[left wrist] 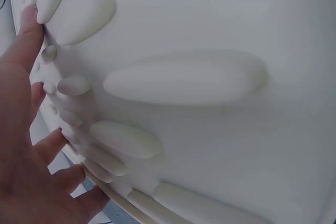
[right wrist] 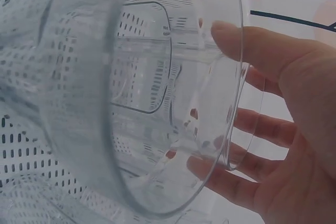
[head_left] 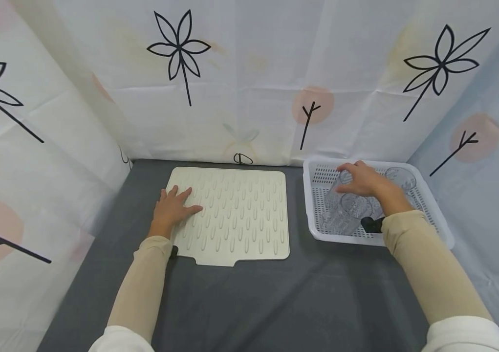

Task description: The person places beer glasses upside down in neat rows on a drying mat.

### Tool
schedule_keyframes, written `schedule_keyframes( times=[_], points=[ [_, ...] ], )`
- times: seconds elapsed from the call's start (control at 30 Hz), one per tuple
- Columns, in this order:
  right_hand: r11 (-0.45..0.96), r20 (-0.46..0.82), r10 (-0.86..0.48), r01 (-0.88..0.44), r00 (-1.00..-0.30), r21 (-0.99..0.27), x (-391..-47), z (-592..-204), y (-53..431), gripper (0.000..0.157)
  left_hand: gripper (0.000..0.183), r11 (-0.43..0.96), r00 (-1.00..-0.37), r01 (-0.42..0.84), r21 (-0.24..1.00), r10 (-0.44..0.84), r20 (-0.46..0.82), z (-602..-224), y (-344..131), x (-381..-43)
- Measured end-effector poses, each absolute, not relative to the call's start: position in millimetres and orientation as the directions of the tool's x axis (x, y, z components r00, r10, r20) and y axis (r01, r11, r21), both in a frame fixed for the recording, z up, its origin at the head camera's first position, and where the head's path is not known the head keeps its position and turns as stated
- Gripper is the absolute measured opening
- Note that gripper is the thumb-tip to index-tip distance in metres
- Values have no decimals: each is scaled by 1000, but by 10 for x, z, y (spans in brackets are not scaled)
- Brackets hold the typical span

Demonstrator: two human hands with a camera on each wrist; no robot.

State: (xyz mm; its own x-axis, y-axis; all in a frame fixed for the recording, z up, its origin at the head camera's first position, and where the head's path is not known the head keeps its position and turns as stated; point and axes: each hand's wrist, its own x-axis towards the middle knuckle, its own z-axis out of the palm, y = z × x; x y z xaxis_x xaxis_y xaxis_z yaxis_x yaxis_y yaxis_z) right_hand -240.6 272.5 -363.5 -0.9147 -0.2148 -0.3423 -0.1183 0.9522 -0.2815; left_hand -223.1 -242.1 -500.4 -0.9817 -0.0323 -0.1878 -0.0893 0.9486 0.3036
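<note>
A cream draining mat (head_left: pixel 240 215) with rows of raised oval ridges lies flat on the dark tabletop. My left hand (head_left: pixel 171 211) rests on its left edge with the fingers spread. Off to the right, several clear glasses stand or lean in a white perforated plastic basket (head_left: pixel 309 195). Over that basket, my right hand (head_left: pixel 363 180) holds a clear drinking glass (head_left: pixel 332 196) near its rim, thumb on one side and fingers on the other. In the right wrist view, another wide-mouthed glass (right wrist: pixel 79 103) stands in front and partly covers the grip.
One more glass (head_left: pixel 401 177) sits toward the basket's back right. Dark grey cloth (head_left: pixel 249 303) covers the table in front of the mat. White printed fabric (head_left: pixel 249 112) hangs behind and at both sides, close to the basket.
</note>
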Motion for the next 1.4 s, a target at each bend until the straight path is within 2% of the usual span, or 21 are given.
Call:
schedule_keyframes(
  times=[0.37, 0.9, 1.13, 1.4],
  points=[
    [947, -226, -224, -158, -948, -278, -2376, -3606, 2748, 69, 86, 977, -988, -38, 208, -6, -155, -5043, -2444, -2219],
    [948, -27, -169, -155, -985, -278, -2329, -3140, 2607, 68, 85, 968, -994, -45, 248, -19, -107, -5123, -2472, -2200],
    [940, 58, -171, -181, -983, -289, -2258, -2968, 2467, 64, 85, 967, -992, -42, 251, -9, -128, -5109, -2505, -2255],
    [890, 127, -199, -234, -972, -391, -2157, -2884, 2361, 62, 88, 960, -989, -64, 271, -25, -146, -5140, -2588, -2276]
  ],
)
